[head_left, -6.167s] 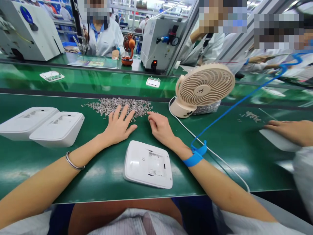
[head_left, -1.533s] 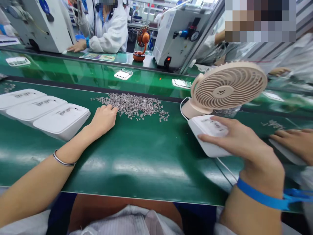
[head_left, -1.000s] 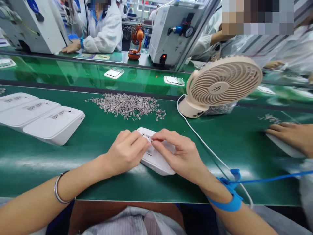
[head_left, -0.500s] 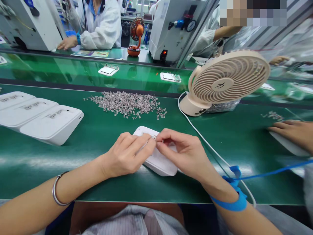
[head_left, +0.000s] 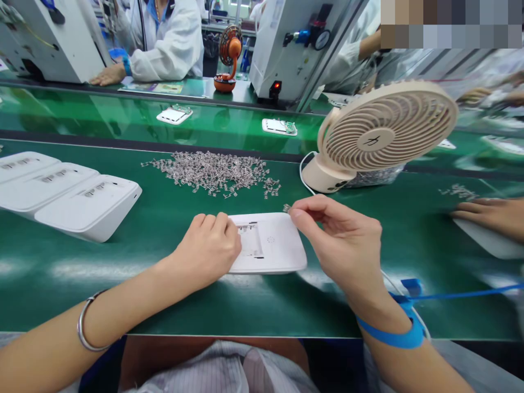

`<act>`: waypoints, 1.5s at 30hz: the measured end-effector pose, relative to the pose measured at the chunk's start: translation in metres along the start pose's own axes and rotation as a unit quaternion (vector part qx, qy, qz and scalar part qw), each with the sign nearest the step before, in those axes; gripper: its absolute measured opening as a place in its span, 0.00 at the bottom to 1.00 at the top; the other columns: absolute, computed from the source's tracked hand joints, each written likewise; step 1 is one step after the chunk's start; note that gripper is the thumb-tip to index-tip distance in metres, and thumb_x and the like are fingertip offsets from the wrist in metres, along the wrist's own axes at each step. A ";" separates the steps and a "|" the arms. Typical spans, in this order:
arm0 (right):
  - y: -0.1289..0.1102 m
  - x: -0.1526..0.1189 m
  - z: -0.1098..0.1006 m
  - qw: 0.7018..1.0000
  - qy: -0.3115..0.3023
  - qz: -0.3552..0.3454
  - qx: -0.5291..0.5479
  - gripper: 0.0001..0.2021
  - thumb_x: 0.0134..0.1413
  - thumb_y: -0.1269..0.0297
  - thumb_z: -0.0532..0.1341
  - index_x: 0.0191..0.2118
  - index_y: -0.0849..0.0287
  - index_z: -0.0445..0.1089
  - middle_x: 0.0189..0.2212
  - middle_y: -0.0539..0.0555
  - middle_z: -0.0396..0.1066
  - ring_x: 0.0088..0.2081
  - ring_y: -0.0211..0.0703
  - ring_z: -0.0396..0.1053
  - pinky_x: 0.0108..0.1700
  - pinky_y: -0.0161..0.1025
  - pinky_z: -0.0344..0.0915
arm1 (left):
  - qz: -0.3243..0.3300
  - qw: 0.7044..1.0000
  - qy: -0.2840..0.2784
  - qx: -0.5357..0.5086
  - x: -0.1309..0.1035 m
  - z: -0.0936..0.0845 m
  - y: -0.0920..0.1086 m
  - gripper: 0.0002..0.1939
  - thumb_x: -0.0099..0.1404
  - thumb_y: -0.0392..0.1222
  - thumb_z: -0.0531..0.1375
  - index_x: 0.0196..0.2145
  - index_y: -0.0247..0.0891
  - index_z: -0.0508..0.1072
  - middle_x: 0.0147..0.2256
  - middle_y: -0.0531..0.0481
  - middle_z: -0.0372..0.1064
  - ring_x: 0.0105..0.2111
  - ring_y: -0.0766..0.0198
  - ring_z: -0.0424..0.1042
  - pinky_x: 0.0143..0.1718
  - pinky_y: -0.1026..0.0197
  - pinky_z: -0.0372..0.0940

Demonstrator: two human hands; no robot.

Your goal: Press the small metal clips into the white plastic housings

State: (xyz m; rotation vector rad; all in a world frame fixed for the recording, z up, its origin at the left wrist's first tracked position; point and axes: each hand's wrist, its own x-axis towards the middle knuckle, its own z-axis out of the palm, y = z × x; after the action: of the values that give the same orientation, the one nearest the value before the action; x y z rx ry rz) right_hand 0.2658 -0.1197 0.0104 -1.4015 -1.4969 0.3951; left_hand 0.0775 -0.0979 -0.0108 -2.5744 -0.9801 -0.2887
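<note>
In front of me a white plastic housing [head_left: 284, 248] lies on the green bench, its open rectangular compartment facing up. Curled over its left end is my left hand [head_left: 210, 243], closed on it; the fingertips are hidden. My right hand [head_left: 338, 234], apart from the housing's upper right corner, pinches a small metal contact clip [head_left: 287, 208] between thumb and forefinger. A loose pile of similar metal clips [head_left: 213, 170] lies beyond the housing.
To the left stand several white housings [head_left: 88, 210] in a row. A beige fan [head_left: 376, 139] with a white cable is at the back right. Beyond, white panels [head_left: 279, 126] lie on a green belt. A co-worker's hand [head_left: 491, 218] rests at the far right.
The housing has turned from slanted to nearly level. My right hand has drawn away to the right with a clip in its pinch, while my left hand has shifted slightly left.
</note>
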 end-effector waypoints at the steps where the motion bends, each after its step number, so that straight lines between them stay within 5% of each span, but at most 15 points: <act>1: 0.000 0.000 0.000 1.000 0.006 0.005 -0.002 0.05 0.48 0.70 0.59 0.25 0.56 0.67 0.23 0.48 0.67 0.28 0.37 0.65 0.33 0.36 0.64 | 0.002 1.000 0.014 0.016 -0.001 0.000 0.001 0.11 0.62 0.33 0.49 0.31 0.29 0.70 0.25 0.43 0.66 0.23 0.60 0.64 0.25 0.58 0.55; 8: 0.003 0.000 0.002 1.000 -0.001 -0.001 -0.031 0.05 0.47 0.71 0.59 0.24 0.56 0.67 0.23 0.47 0.67 0.26 0.36 0.64 0.32 0.35 0.63 | -0.002 0.999 0.035 0.032 -0.005 0.004 0.004 0.09 0.59 0.29 0.50 0.31 0.30 0.70 0.25 0.44 0.64 0.23 0.59 0.62 0.26 0.57 0.56; 11: 0.005 -0.001 0.002 0.999 0.000 0.001 -0.038 0.04 0.48 0.70 0.59 0.25 0.56 0.67 0.23 0.48 0.67 0.26 0.37 0.65 0.32 0.35 0.64 | -0.017 1.000 0.023 -0.007 -0.005 0.006 0.001 0.15 0.60 0.31 0.51 0.44 0.29 0.68 0.38 0.39 0.69 0.31 0.55 0.67 0.31 0.55 0.59; 15: 0.005 0.000 0.002 0.999 0.011 0.008 -0.035 0.04 0.48 0.69 0.59 0.25 0.56 0.67 0.23 0.48 0.67 0.27 0.37 0.65 0.32 0.36 0.64 | 0.055 0.998 -0.005 -0.041 -0.009 0.005 0.004 0.22 0.60 0.31 0.50 0.53 0.30 0.62 0.55 0.38 0.59 0.46 0.50 0.65 0.39 0.54 0.61; 20: 0.006 -0.001 0.003 0.999 0.028 0.003 -0.017 0.04 0.47 0.70 0.60 0.25 0.55 0.67 0.23 0.48 0.68 0.27 0.37 0.66 0.33 0.37 0.65 | 0.034 0.995 0.058 0.075 -0.016 -0.006 0.026 0.17 0.63 0.33 0.49 0.45 0.18 0.67 0.44 0.27 0.68 0.29 0.58 0.68 0.28 0.58 0.60; 25: 0.008 -0.004 0.007 1.000 0.009 0.000 -0.005 0.03 0.47 0.70 0.60 0.26 0.56 0.67 0.24 0.48 0.69 0.28 0.38 0.66 0.33 0.37 0.66 | 0.085 0.981 0.161 -0.064 -0.019 -0.014 0.032 0.14 0.64 0.42 0.50 0.28 0.33 0.70 0.22 0.48 0.67 0.20 0.64 0.61 0.22 0.60 0.53; 29: 0.009 -0.005 0.008 1.000 -0.022 -0.005 0.002 0.03 0.48 0.70 0.59 0.27 0.56 0.67 0.25 0.49 0.69 0.30 0.38 0.67 0.34 0.38 0.65 | 0.159 0.969 0.137 -0.131 -0.019 -0.008 0.023 0.22 0.63 0.56 0.50 0.40 0.33 0.70 0.44 0.40 0.69 0.41 0.55 0.65 0.41 0.55 0.58; 32: 0.009 -0.004 0.007 0.999 -0.040 -0.009 0.015 0.03 0.49 0.70 0.58 0.27 0.56 0.67 0.27 0.50 0.69 0.32 0.39 0.67 0.36 0.39 0.65 | 0.128 0.984 0.058 -0.109 -0.018 -0.005 0.019 0.35 0.57 0.68 0.48 0.44 0.33 0.70 0.54 0.39 0.61 0.51 0.47 0.60 0.48 0.53 0.54; 37: 0.008 -0.006 0.012 0.997 -0.071 -0.026 0.021 0.04 0.48 0.70 0.59 0.25 0.56 0.66 0.30 0.52 0.69 0.35 0.41 0.68 0.38 0.40 0.66 | 0.012 0.999 0.023 0.046 -0.014 -0.005 0.021 0.48 0.49 0.74 0.48 0.49 0.24 0.67 0.52 0.28 0.62 0.42 0.47 0.67 0.38 0.54 0.58; 45: 0.020 -0.008 0.033 0.984 -0.156 -0.068 -0.044 0.06 0.51 0.70 0.56 0.27 0.57 0.69 0.38 0.55 0.69 0.40 0.41 0.68 0.41 0.41 0.65 | 0.004 0.990 0.067 0.125 -0.016 -0.004 0.027 0.39 0.56 0.65 0.52 0.42 0.20 0.71 0.45 0.27 0.69 0.30 0.55 0.68 0.30 0.57 0.58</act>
State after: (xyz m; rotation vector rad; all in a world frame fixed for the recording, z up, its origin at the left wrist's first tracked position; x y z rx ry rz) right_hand 0.2486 -0.1087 -0.0231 -1.3387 -1.8740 0.4843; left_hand 0.0835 -0.1275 -0.0194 -2.3011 -0.8948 -0.3122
